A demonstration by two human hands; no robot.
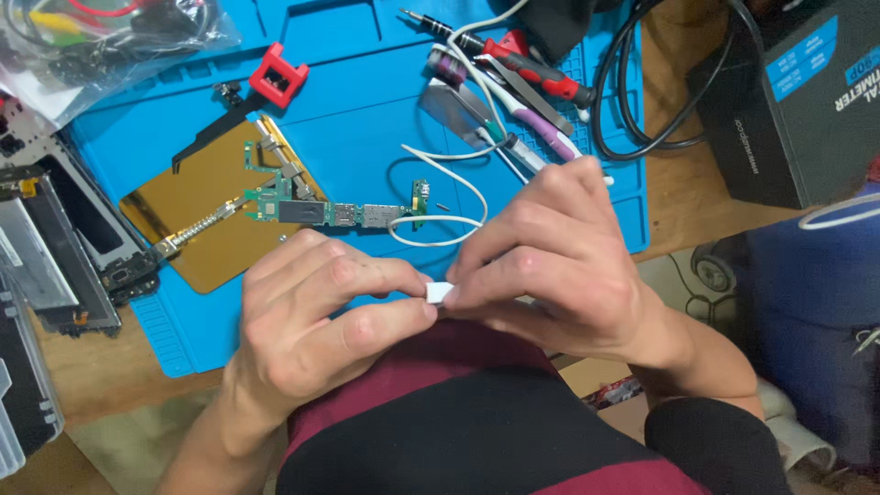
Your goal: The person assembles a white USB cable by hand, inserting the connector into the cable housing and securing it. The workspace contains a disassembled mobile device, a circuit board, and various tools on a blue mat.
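A small white rectangular plastic piece (439,292) is being pinched between both hands, just in front of the near edge of the blue silicone repair mat (367,119) and above the person's lap. The left hand (312,321) is gripping it between thumb and forefinger, and the right hand (550,266) is clamping its other end with its fingertips, its remaining fingers curled in. A thin white cable (440,197) is looping over the mat toward the hands. On the mat, a long green circuit board (316,211) is lying partly across a gold rectangular plate (197,206), and a red-handled screwdriver (527,64) is resting at the mat's far side. Judging by the grip, holding the piece steady with light, even pressure would serve best.
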